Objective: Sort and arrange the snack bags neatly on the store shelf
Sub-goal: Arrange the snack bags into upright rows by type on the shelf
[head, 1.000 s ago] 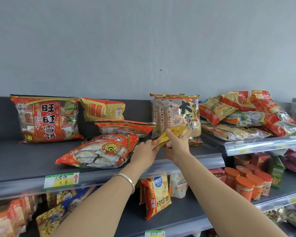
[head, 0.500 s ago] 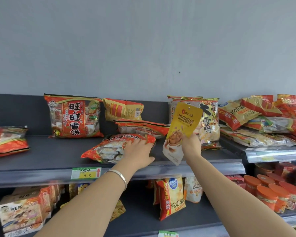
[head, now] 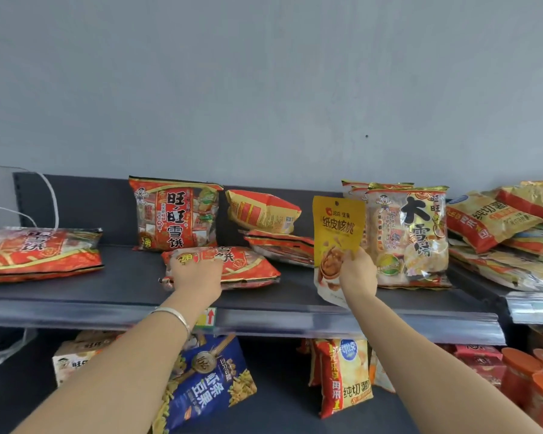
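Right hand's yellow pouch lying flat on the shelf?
No: the right hand holds the yellow pouch upright over the shelf; the left hand grips a flat red bag.

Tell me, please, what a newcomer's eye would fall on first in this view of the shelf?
The yellow pouch stands out first: the right hand holds it upright at the middle of the top shelf, in front of the tall rice cracker bag. Next comes the flat red bag under the left hand, with an upright red bag behind it. On the far right, snack bags lie in an untidy pile.
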{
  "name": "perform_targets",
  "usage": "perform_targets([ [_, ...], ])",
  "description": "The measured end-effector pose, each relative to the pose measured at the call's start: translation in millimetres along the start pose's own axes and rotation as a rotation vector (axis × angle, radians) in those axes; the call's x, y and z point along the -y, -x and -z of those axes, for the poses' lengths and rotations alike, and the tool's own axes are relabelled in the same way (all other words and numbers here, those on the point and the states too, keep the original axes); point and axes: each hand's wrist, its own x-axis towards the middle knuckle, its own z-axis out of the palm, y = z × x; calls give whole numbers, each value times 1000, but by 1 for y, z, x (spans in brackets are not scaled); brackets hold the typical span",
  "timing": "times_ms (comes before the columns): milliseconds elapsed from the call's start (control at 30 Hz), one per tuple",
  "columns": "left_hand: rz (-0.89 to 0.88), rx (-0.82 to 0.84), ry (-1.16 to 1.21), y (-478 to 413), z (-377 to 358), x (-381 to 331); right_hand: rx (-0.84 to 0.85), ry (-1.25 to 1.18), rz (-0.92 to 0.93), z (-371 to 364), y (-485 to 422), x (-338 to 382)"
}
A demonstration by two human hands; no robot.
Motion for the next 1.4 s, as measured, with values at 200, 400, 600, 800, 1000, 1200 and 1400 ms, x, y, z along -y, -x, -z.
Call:
perform_targets([
  [200, -204, -214, 172, -14, 5, -42, -113, -36, 84, 9, -15, 12],
  [400, -350, -388, 191, -39, 16, -99, -164, -106, 151, 43, -49, 23],
  [600, -357, -431, 159, -67, 31, -125, -140, -158, 177, 55, -85, 20],
  [800, -137, -410, 249, -97, 34, -127, -49, -227, 220, 33, -113, 17],
  [1000, 444, -531, 831, -114, 41, -118, 2, -271, 221, 1, -124, 19],
  [1200, 808, -410, 1558, -134, 64, -112, -19, -272, 218, -22, -133, 24],
  [1400, 913, -167, 1839, -162, 51, -106, -46, -245, 194, -39, -137, 20],
])
